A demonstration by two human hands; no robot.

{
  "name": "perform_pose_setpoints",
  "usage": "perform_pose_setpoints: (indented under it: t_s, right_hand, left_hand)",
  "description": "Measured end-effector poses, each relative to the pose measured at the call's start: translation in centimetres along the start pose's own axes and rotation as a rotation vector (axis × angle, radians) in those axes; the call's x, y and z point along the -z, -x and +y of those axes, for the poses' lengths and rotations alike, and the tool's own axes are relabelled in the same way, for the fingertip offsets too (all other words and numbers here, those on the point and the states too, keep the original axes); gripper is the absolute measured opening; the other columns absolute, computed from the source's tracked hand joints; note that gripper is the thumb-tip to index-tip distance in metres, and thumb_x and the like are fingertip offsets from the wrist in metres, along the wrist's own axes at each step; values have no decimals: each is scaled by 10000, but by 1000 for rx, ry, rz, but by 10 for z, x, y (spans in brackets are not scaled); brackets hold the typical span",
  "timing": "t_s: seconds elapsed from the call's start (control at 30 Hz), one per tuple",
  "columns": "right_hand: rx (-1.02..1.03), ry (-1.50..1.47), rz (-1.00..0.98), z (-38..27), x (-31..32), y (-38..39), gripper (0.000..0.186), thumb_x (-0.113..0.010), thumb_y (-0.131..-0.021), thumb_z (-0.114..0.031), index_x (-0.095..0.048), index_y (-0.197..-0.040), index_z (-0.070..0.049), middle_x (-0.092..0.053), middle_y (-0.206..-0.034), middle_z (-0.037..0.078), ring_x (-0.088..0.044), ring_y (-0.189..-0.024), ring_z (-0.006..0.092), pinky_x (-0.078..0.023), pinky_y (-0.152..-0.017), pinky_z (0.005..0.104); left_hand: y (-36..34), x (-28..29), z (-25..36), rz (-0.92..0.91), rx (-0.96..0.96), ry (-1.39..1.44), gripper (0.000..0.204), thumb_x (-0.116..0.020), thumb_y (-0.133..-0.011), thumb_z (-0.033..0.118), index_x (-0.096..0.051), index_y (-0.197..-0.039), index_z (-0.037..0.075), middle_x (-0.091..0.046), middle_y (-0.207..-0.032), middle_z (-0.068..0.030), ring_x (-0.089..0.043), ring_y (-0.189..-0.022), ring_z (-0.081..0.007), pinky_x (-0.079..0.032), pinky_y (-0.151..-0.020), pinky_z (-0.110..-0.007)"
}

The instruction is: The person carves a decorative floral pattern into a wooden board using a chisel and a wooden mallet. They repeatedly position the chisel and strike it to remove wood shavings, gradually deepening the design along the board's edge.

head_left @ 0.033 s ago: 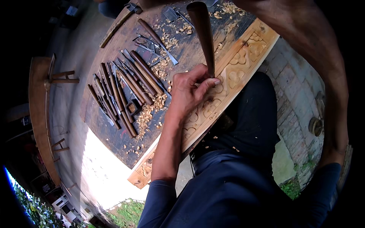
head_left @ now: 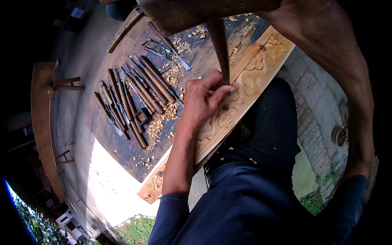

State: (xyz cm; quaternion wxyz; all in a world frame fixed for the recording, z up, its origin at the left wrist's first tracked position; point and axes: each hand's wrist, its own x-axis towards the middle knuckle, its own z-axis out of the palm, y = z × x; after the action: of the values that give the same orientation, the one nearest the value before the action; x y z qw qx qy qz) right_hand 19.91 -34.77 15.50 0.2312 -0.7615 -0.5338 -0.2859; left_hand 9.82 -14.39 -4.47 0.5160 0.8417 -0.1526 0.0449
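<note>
**Your left hand (head_left: 201, 98) grips a dark-brown, tapering wooden-handled carving tool (head_left: 219, 47) over a long, pale wooden board (head_left: 247, 83) carved with rounded motifs**

Your left fingers are closed around the tool low down, thumb extended along the board; the tool's tip is hidden by your hand. The board runs slantwise along the near side of a dark, worn wooden bench (head_left: 118, 151), next to your dark-trousered leg (head_left: 277, 110). A broad, brown wooden block (head_left: 204, 15) covers the tool's upper end; you cannot tell whether they touch. Your right forearm (head_left: 347, 73) curves in from the right towards that block, but its fingers cannot be made out. Left of your left hand, brown-handled metal carving tools (head_left: 132, 108) lie side by side, with pale, curled wood shavings (head_left: 154, 128) scattered near them.
</note>
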Motion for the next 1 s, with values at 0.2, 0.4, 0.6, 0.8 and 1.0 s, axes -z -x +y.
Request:
perform_pose_setpoints:
  t_s: [0.2, 0.4, 0.6, 0.8, 1.0]
  right_hand:
    - [-15, -9, 44, -5, 5, 6, 562, -862, -759, -62, -653, -1276, -4, -745, -1129, 187, -759, -1002, 293, -595, -887, 357]
    - [-9, -51, 157, -8, 4, 25, 575, -875, -763, -66, -647, -1288, -5, -745, -1147, 186, -761, -1016, 291, -597, -896, 355]
    - [13, -140, 294, -6, -5, 44, 589, -889, -768, -71, -641, -1299, -7, -745, -1164, 185, -763, -1030, 290, -600, -904, 353]
    - [47, -183, 357, 0, -14, 47, 600, -896, -765, -76, -638, -1302, -8, -746, -1162, 184, -763, -1016, 313, -606, -895, 360]
    - [-24, -72, 217, -18, 0, 39, 591, -897, -765, -84, -643, -1295, -15, -753, -1137, 173, -763, -981, 323, -607, -860, 360]
  left_hand:
    - [4, 0, -1, -2, 12, -17, 293, -825, -897, 204, -620, -812, 13, -618, -647, -119, -623, -570, -274, -482, -570, -351]
    - [8, -8, -1, 171, 133, 293, 207, -768, -960, 117, -624, -873, -3, -713, -738, -93, -683, -637, -175, -531, -605, -295]
    - [12, -5, -1, 461, 284, 605, 141, -726, -993, 83, -613, -1019, 4, -745, -828, -123, -750, -746, -173, -630, -665, -286]
    - [21, -19, 20, 417, 291, 403, 133, -754, -967, 45, -637, -946, -14, -713, -776, -28, -626, -683, -31, -471, -616, -181]
    - [28, -22, 1, 386, 260, 420, 142, -783, -950, 53, -658, -973, -12, -713, -775, -5, -612, -693, -14, -456, -610, -172]
